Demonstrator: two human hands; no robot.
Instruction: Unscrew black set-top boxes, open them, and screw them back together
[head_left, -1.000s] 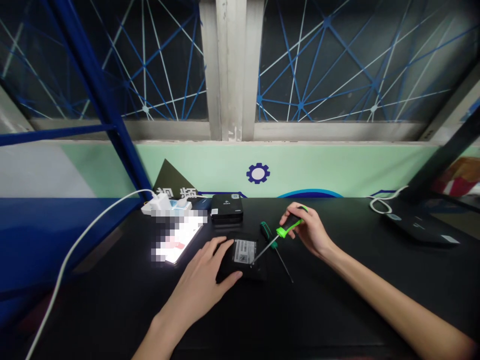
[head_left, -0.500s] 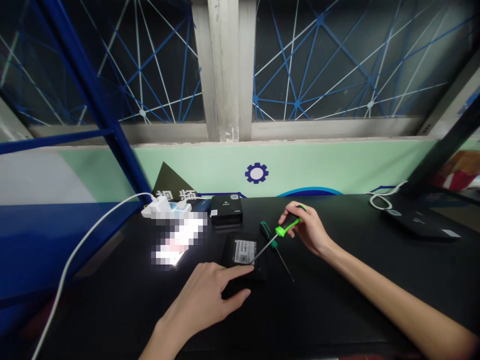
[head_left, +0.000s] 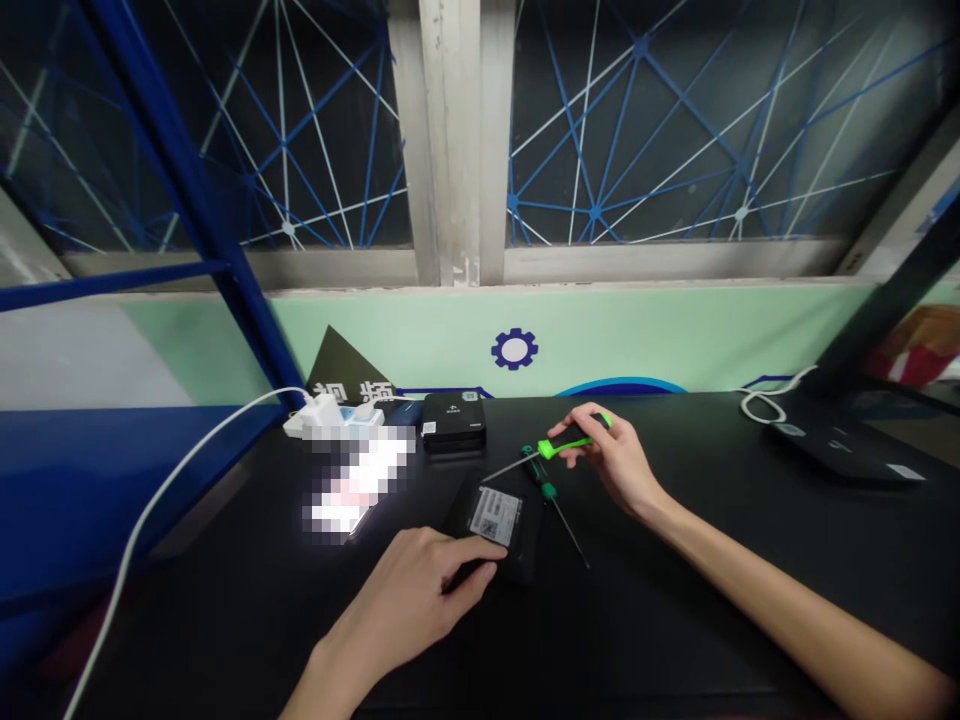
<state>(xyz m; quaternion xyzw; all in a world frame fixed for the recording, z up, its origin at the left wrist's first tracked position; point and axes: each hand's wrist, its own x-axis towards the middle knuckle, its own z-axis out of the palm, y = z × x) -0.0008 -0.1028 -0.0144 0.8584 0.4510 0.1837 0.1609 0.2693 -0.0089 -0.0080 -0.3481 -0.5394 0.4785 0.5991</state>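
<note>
My right hand (head_left: pixel 611 458) is closed round the bright green handle of a screwdriver (head_left: pixel 556 446), whose shaft points left and hangs above the table. A flat black device with a white label (head_left: pixel 495 518) lies below the tip, turned slightly askew. My left hand (head_left: pixel 418 594) rests on the table with its fingertips pinching the near left corner of that device. A second, thinner screwdriver with a dark green handle (head_left: pixel 546 487) lies on the table just right of the device.
A small black box (head_left: pixel 452 420) sits behind the device, a lit phone (head_left: pixel 352 492) and a white power strip with a cable (head_left: pixel 330 413) to its left. A black flat unit with a white cable (head_left: pixel 840 445) lies at the right. The table is black.
The screwdriver tip has lifted off the labelled device and the shaft now lies nearly level. My left hand slid back to the device's near corner, and the device has turned a little.
</note>
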